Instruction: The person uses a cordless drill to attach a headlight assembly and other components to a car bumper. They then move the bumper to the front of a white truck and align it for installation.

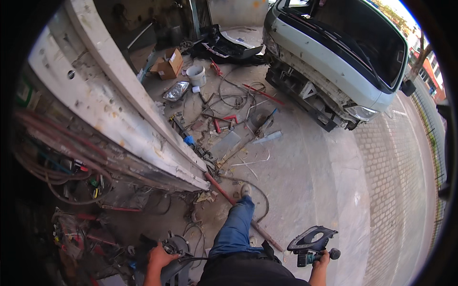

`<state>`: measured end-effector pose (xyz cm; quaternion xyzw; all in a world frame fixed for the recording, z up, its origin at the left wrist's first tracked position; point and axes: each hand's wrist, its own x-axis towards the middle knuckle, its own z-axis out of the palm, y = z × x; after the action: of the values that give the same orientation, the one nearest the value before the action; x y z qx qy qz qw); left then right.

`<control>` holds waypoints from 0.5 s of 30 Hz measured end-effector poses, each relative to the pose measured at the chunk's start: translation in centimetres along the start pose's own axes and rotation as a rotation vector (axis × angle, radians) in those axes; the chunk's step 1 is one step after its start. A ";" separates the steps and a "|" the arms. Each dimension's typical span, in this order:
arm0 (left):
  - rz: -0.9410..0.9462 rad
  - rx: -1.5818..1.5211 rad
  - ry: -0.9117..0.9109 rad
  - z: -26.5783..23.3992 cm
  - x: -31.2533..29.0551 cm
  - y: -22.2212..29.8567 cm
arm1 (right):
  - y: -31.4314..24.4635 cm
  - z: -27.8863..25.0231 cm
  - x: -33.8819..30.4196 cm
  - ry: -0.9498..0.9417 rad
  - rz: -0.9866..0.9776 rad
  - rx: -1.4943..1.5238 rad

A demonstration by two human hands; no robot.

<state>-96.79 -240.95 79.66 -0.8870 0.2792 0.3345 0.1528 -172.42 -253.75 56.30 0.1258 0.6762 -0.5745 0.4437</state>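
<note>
My right hand (pixel 324 259), at the lower right, is closed around a teal-and-black cordless power tool (pixel 305 259). A black plastic fog lamp surround (pixel 313 237) with an oval opening sits just above the tool, against it; whether my fingers also grip it is hidden. At the lower left my left hand (pixel 161 258) is closed on the edge of a dark part with a round housing (pixel 177 245). Its exact kind is hard to make out in the shade. My leg in blue jeans (pixel 234 224) stands between the two hands, the shoe beside a red pipe (pixel 220 189).
A white truck (pixel 317 43) with its front bumper off stands at the upper right. Hoses, red tools and scraps litter the floor ahead, near a headlight (pixel 176 91), a white bucket (pixel 196 75) and a cardboard box (pixel 170 64). A pale metal post (pixel 138 128) rises at left.
</note>
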 end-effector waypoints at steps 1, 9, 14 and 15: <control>0.000 0.012 -0.007 -1.0 1.6 2.1 | -0.5 1.9 0.7 0.004 0.005 -0.027; 0.144 -0.002 0.012 -13.7 17.6 20.6 | -2.2 16.0 6.1 0.051 -0.040 0.010; 0.216 0.114 0.065 -27.2 26.0 31.7 | -3.9 28.2 9.5 0.074 0.018 -0.142; 0.225 0.107 0.086 -29.9 27.4 33.6 | -3.7 30.7 9.7 0.054 0.028 -0.172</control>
<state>-84.70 -292.17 80.04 -0.8544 0.4004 0.2957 0.1491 -166.49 -285.51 53.18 0.1120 0.7330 -0.5042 0.4426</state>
